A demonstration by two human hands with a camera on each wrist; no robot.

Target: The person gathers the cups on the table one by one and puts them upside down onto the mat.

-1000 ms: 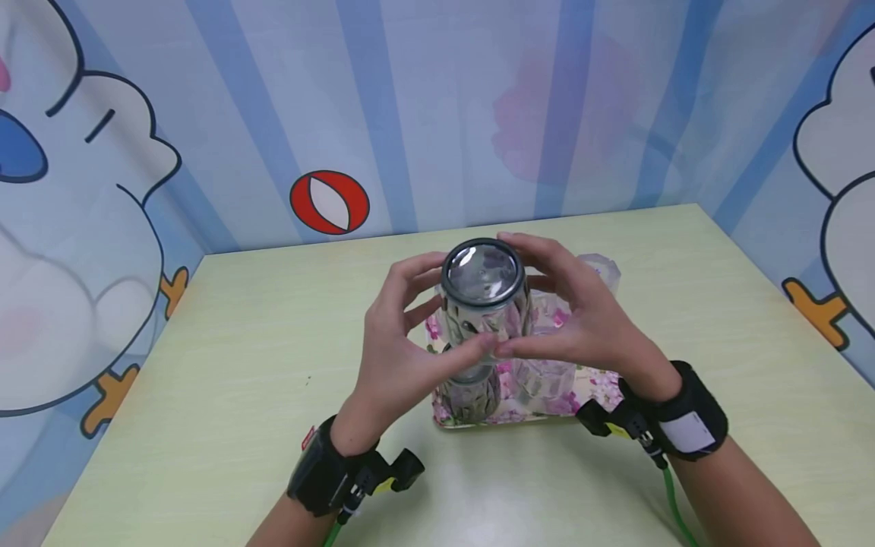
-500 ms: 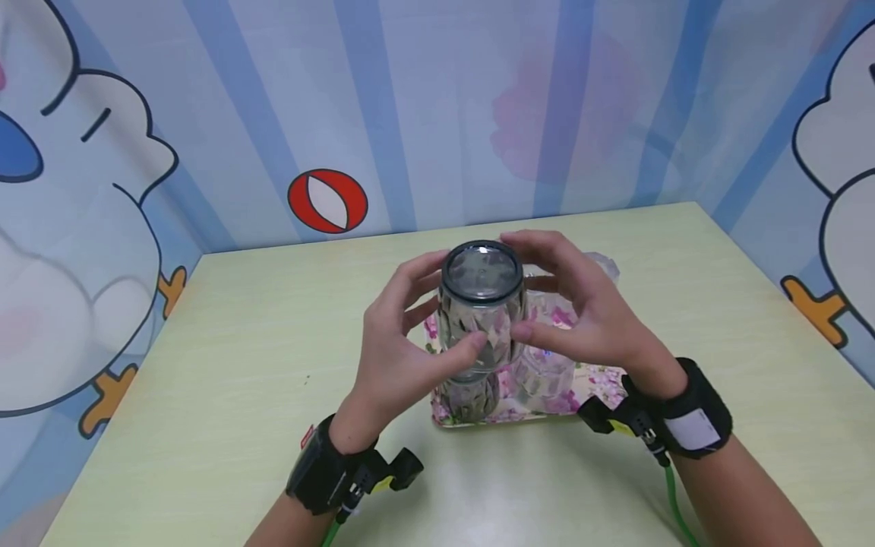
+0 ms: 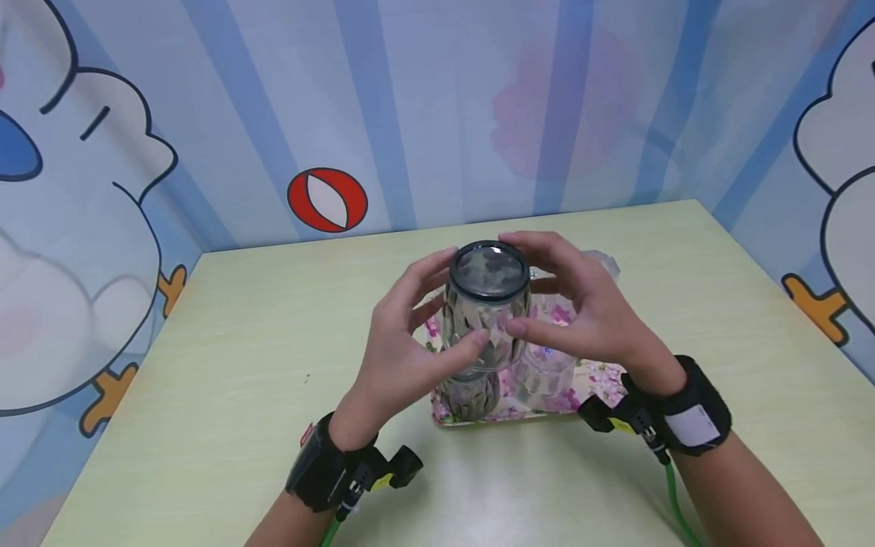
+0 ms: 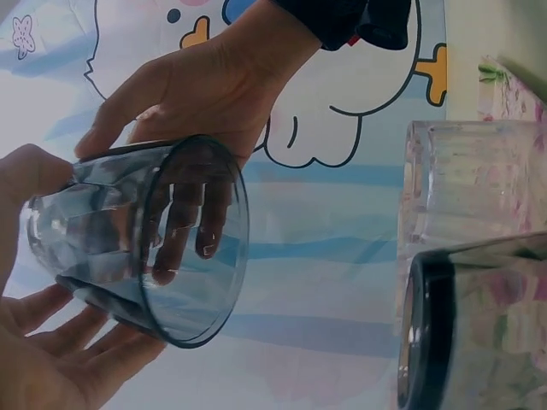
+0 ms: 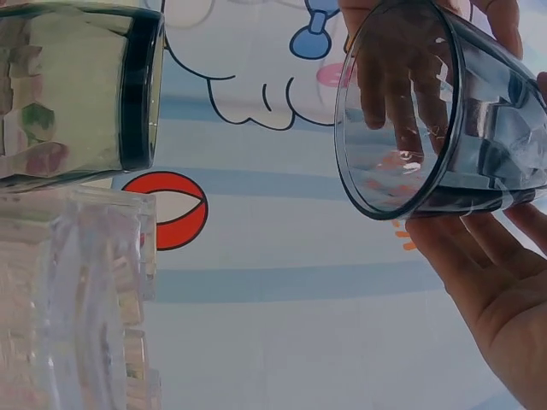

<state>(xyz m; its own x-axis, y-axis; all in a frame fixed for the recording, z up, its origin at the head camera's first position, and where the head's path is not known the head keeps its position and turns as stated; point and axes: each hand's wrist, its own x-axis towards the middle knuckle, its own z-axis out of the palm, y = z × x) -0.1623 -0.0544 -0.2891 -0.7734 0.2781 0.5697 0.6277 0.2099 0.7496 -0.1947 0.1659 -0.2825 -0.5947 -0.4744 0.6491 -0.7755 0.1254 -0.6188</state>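
A clear greyish drinking glass (image 3: 488, 323) is held upside down, its dark round base facing up. My left hand (image 3: 403, 342) grips it from the left, the thumb on its near side and the fingers behind. My right hand (image 3: 584, 308) grips it from the right in the same manner. In the left wrist view, the open rim of this held glass (image 4: 195, 243) points toward the tray side. Below it, a second upturned glass (image 3: 470, 399) stands on a flowered tray (image 3: 601, 384); in the right wrist view this lower glass (image 5: 73, 98) shows apart from the rim above.
Clear faceted cups (image 3: 543, 380) stand on the tray right of the lower glass, and another clear piece (image 3: 601, 264) shows behind my right hand. The tray lies on a pale table (image 3: 273, 365) against a cartoon-printed backdrop (image 3: 437, 114).
The held glass has shifted a little to the right and its base looks less bright. My thumbs, which met at the front, have drawn slightly apart along the glass.
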